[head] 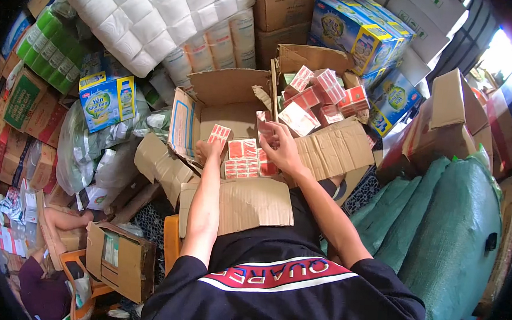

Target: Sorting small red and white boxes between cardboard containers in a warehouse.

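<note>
An open cardboard box (232,81) stands before me, its near part holding several red-and-white wrapped packs (242,158). My left hand (208,151) is at the box's left side, its fingers around a red-and-white pack (220,133). At the right wall, my right hand (281,147) has its fingers at another reddish pack (263,121); how firmly they grip it cannot be told. A second open cardboard box (315,56) adjoins on the right, with several red-and-white packs (299,118) lying jumbled in it.
Wrapped white rolls (137,16) and blue drink cartons (356,29) are stacked behind. Green woven sacks (445,224) stand at the right. Plastic-wrapped goods (78,149) lie left; another person (46,279) sits at the lower left beside a cardboard box (120,261).
</note>
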Action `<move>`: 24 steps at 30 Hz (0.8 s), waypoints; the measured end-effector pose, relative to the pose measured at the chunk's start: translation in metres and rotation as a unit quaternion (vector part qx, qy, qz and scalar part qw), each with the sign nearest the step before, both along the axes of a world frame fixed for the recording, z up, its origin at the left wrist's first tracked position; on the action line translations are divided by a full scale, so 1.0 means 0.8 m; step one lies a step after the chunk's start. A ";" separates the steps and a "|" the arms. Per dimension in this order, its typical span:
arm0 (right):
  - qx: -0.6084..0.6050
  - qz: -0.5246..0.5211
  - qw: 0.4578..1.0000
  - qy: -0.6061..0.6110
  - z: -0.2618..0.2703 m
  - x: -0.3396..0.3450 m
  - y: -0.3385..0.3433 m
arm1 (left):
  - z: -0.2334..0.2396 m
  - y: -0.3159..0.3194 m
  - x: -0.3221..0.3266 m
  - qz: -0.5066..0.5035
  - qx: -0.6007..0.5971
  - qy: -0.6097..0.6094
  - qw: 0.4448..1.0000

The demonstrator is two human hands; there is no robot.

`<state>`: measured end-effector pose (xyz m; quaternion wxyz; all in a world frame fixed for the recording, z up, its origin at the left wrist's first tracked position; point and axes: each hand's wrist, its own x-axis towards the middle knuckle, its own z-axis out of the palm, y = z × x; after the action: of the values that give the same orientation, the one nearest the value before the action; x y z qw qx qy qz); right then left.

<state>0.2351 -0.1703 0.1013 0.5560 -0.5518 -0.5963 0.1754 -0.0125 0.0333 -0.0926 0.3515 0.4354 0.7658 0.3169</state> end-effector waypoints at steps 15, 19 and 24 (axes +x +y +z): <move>-0.031 -0.024 0.999 0.019 -0.017 0.020 -0.003 | 0.108 -0.065 0.060 -0.132 -0.066 0.189 0.971; -0.043 -0.010 0.999 0.024 -0.009 0.014 -0.003 | 0.103 -0.058 0.044 -0.094 -0.056 0.142 0.984; -0.054 -0.019 0.998 0.006 -0.020 0.025 -0.005 | 0.122 -0.071 0.063 -0.068 -0.049 0.160 0.984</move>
<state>0.2549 -0.1746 0.0855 0.5318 -0.5912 -0.5723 0.2000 0.0375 -0.0237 0.0049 0.2660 0.5136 0.7955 0.1808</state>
